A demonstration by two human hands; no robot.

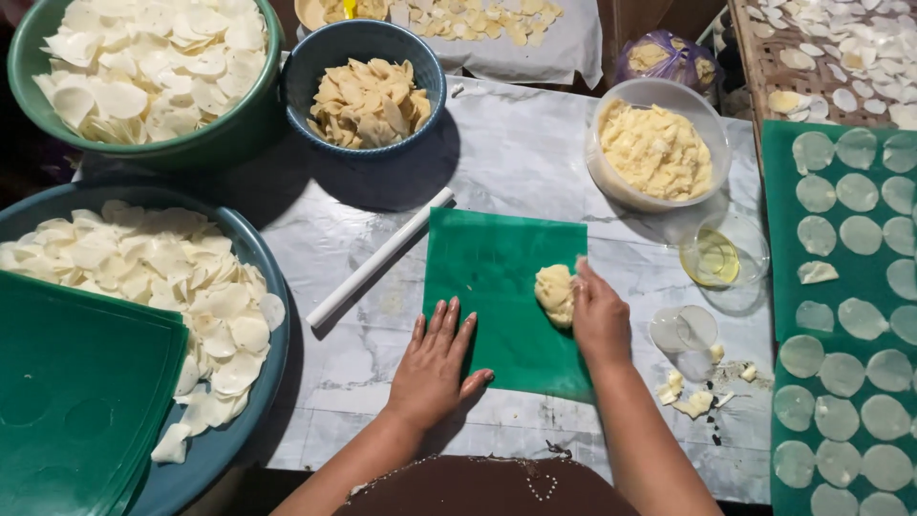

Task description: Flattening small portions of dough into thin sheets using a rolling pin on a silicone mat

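Note:
A square green plastic sheet (497,277) lies on the marble-patterned table (516,153). My left hand (435,363) rests flat on the sheet's near left edge, fingers spread. At the sheet's right edge my right hand (600,320) presses against a pale yellow lump of dough (554,291). A white rolling tube (382,256) lies slantwise just left of the sheet.
Bowls of thin white slices (143,57), yellowish chips (368,100) and dough (654,148) stand at the back. A big blue basin (272,277) with slices and green sheets (81,382) is left. An oil dish (712,256) and a green mat (778,287) with flattened discs lie right.

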